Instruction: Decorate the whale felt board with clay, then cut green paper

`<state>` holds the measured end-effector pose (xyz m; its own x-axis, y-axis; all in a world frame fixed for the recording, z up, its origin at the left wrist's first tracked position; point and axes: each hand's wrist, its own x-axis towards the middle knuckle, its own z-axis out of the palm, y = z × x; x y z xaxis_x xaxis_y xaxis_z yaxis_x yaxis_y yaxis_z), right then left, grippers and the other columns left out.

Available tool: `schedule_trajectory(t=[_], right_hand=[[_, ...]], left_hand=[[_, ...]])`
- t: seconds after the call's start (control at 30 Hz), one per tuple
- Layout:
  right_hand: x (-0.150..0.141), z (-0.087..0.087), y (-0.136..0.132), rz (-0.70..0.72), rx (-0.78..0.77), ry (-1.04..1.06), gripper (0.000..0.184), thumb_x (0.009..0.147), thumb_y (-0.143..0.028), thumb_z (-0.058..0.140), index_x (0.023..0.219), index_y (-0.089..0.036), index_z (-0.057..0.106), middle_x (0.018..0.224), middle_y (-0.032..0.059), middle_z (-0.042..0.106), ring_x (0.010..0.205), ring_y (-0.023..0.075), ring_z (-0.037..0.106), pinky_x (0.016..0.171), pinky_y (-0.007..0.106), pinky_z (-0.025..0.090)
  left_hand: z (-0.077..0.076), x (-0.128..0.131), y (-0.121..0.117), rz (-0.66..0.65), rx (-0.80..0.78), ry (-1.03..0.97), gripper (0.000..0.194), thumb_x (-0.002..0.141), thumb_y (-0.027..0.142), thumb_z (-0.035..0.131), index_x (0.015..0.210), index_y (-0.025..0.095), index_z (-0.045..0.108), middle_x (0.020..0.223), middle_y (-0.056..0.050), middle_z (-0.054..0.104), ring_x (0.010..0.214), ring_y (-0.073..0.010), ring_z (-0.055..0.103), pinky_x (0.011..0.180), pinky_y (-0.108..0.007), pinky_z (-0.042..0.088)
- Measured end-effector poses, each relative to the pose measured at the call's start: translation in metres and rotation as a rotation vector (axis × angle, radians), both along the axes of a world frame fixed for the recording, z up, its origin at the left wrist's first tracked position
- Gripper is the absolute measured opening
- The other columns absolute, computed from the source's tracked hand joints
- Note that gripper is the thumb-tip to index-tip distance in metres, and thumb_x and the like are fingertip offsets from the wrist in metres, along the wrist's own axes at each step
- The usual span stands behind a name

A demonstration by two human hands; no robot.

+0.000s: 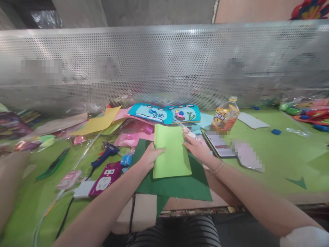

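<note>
A light green folded sheet [172, 151], of paper or thin foam, is in front of me between my two hands. My left hand [151, 156] grips its left edge, the thumb lying on top and the other fingers hidden beneath. My right hand [194, 144] is closed at the upper right edge, with the thumb against the sheet. A thin pale thing near its fingertips is too blurred to name. Under the light green sheet lies a larger dark green sheet [200, 187]. Just beyond stands a blue picture panel [164, 115] with clouds and plants on it.
To the left are a blue glue gun [106, 155], a purple power strip [106, 178] with cables and a green-handled cutter [53, 166]. A drink bottle [224, 116] and a phone [221, 144] are on the right. Behind runs a perforated metal screen [164, 61].
</note>
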<state>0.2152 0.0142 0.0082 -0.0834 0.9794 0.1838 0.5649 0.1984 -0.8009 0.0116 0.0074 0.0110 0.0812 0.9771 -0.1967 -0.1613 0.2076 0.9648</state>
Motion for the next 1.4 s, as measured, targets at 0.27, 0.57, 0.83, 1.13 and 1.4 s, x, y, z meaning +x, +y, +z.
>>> schedule_trajectory(t=[0.27,0.57,0.83,1.13,1.4], right_hand=[[0.001,-0.006,0.003,0.030,-0.009,0.031,0.056,0.084,-0.022,0.044,0.139,-0.013,0.044,0.115,0.0092,0.063,0.098,0.0221,0.056,0.082,0.033,0.047],[0.000,-0.004,0.003,0.036,-0.044,0.104,0.056,0.083,-0.022,0.045,0.139,-0.016,0.043,0.111,0.0080,0.064,0.103,0.0217,0.055,0.089,0.034,0.046],[0.001,-0.009,0.005,0.066,-0.021,0.197,0.061,0.082,-0.021,0.049,0.142,-0.020,0.038,0.116,0.0082,0.062,0.101,0.0200,0.058,0.090,0.036,0.048],[0.002,-0.009,0.005,0.074,-0.028,0.225,0.061,0.083,-0.021,0.050,0.143,-0.021,0.037,0.110,0.0076,0.064,0.099,0.0194,0.059,0.090,0.037,0.048],[0.002,-0.008,0.005,0.067,-0.025,0.153,0.062,0.084,-0.022,0.049,0.144,-0.015,0.035,0.109,0.0101,0.065,0.097,0.0211,0.060,0.090,0.039,0.047]], left_hand=[[0.000,0.000,0.001,0.014,-0.018,-0.011,0.047,0.057,0.007,0.073,0.101,0.012,0.060,0.088,-0.011,0.073,0.071,-0.0234,0.070,0.074,-0.038,0.057],[-0.002,-0.001,0.001,-0.001,0.002,0.007,0.049,0.054,0.009,0.075,0.100,0.012,0.060,0.089,-0.012,0.073,0.072,-0.0241,0.070,0.075,-0.040,0.056],[-0.003,-0.002,0.002,-0.022,0.017,0.019,0.054,0.049,0.014,0.079,0.100,0.011,0.062,0.088,-0.012,0.073,0.075,-0.0273,0.070,0.077,-0.042,0.056],[-0.001,-0.002,0.001,-0.028,0.038,0.013,0.053,0.051,0.013,0.080,0.101,0.012,0.061,0.092,-0.012,0.073,0.079,-0.0275,0.070,0.079,-0.043,0.055],[-0.001,-0.001,0.000,-0.008,0.035,0.023,0.050,0.053,0.010,0.077,0.100,0.013,0.060,0.091,-0.011,0.072,0.076,-0.0258,0.070,0.079,-0.042,0.055]])
